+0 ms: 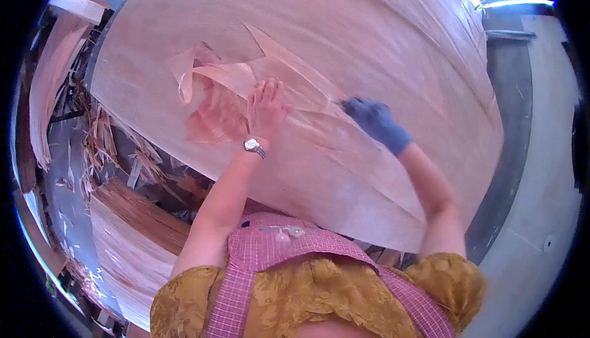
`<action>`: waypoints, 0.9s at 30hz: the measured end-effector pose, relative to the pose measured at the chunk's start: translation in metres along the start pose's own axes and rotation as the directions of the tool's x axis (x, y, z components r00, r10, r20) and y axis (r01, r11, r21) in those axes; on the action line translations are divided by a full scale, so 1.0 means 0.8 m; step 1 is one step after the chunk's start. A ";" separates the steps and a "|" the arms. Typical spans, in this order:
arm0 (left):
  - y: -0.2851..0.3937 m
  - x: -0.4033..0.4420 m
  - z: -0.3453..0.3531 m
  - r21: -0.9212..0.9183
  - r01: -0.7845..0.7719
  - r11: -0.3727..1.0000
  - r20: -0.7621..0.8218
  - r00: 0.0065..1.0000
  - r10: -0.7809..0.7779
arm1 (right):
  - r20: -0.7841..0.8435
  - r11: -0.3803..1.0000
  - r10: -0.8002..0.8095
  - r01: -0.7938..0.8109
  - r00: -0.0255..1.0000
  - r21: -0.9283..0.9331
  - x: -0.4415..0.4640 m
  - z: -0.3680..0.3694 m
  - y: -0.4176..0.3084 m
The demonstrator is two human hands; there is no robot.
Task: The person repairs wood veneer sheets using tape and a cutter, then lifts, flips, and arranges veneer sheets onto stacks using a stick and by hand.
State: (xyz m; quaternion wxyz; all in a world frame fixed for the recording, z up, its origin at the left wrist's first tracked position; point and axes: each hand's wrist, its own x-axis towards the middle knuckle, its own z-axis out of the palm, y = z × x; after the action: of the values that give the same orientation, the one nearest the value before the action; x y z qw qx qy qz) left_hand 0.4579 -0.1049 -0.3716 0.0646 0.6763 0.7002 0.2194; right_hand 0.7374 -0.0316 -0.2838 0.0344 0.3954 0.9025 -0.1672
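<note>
A large sheet of thin pale wood veneer [381, 43] spreads out in front of me, wrinkled in places. My left hand [267, 109], bare and with a watch at its wrist, lies flat on it with fingers stretched out. Beside that hand is a ragged opening where a redder layer [218, 117] shows, and a loose veneer strip [186, 85] curls up at its edge. My right hand [376, 121] wears a blue-grey glove and is closed near a crease in the sheet. A small dark tip shows at its fingers; blur hides what it is.
Torn veneer scraps [101, 135] litter the floor at the left. A stack of veneer [138, 218] lies below the sheet's near left edge, and long strips [58, 74] stand farther left. A grey ledge [513, 123] runs along the right side.
</note>
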 end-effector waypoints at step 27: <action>-0.015 0.111 -0.013 0.206 -0.014 0.978 0.431 0.899 -0.078 | 0.108 0.960 0.188 -0.159 0.976 -0.232 0.053 0.065 0.038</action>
State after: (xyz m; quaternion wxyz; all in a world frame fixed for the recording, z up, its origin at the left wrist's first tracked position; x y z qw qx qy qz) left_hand 0.4358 -0.0206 -0.3492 0.1537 0.6996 0.6977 -0.0118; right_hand 0.7262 0.0003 -0.3493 0.1510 0.4552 0.8732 -0.0869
